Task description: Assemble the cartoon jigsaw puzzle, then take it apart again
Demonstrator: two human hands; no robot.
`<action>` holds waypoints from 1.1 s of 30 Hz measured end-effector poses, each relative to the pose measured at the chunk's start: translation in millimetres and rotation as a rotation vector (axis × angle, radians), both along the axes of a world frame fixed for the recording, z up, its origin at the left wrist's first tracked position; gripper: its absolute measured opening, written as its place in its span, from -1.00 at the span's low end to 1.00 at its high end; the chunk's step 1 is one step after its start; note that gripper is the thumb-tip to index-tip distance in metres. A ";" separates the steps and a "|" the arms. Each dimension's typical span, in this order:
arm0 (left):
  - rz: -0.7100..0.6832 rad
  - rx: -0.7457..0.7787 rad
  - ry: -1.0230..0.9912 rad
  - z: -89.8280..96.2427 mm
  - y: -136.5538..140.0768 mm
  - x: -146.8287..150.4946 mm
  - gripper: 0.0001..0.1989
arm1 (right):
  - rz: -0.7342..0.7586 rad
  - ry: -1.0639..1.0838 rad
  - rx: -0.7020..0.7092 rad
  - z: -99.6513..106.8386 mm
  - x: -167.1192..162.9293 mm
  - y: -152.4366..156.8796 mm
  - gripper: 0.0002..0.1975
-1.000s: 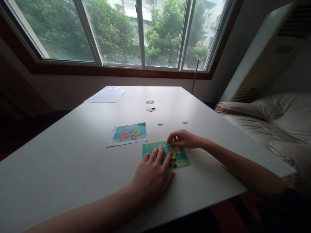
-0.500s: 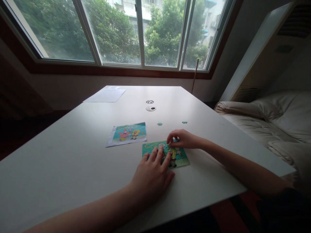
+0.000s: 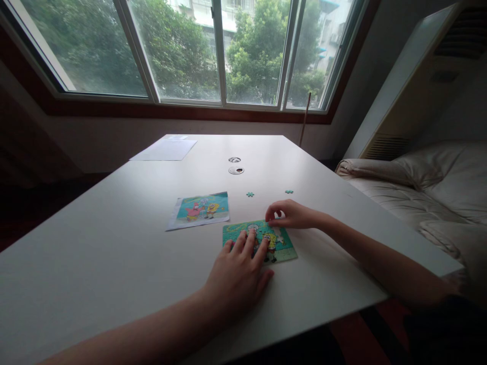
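Observation:
A cartoon jigsaw puzzle [image 3: 285, 253] in green and yellow lies flat on the white table, with a pale gap showing near its right side. My left hand [image 3: 238, 271] rests across its left and middle part, fingers spread and holding nothing. At the puzzle's upper edge is my right hand [image 3: 291, 215], its thumb and index finger bent together in a pinch. Whatever may be between those fingertips is hidden. Two loose puzzle pieces, a left one [image 3: 250, 194] and a right one [image 3: 289, 191], lie beyond the puzzle.
A printed picture sheet [image 3: 201, 209] with the same cartoon figures lies left of the puzzle. Two round flat items, one nearer [image 3: 236, 171] and one farther [image 3: 235, 159], sit up the table. White paper [image 3: 165, 150] is at the far left corner; a pale sofa [image 3: 418, 187] stands right.
My right hand has shifted slightly to the right along the puzzle's upper edge, its fingers still bent. My left hand has stayed in place on the puzzle.

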State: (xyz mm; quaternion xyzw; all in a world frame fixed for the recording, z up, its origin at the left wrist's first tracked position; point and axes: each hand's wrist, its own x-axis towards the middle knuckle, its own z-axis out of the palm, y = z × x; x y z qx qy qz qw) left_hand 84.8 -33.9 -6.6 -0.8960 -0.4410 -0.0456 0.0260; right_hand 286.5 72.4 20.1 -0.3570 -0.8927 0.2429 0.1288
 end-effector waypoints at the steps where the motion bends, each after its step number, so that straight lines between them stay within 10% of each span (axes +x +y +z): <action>1: -0.004 -0.001 -0.001 0.3 0.6 -0.4 -0.47 | 0.014 0.000 0.000 0.3 0.0 -0.5 -0.88; 13: -0.181 -0.051 -0.121 21.8 43.4 -20.9 -0.73 | 0.161 -0.052 0.236 1.0 -2.6 -8.4 -0.81; 21: -0.425 -0.153 -0.211 22.9 69.5 -40.0 -0.78 | 0.265 -0.088 0.183 2.9 -5.9 -13.7 -0.75; 33: -0.431 -0.139 -0.200 24.7 72.1 -38.2 -0.80 | 0.196 -0.233 0.184 4.2 -25.2 -15.5 -0.87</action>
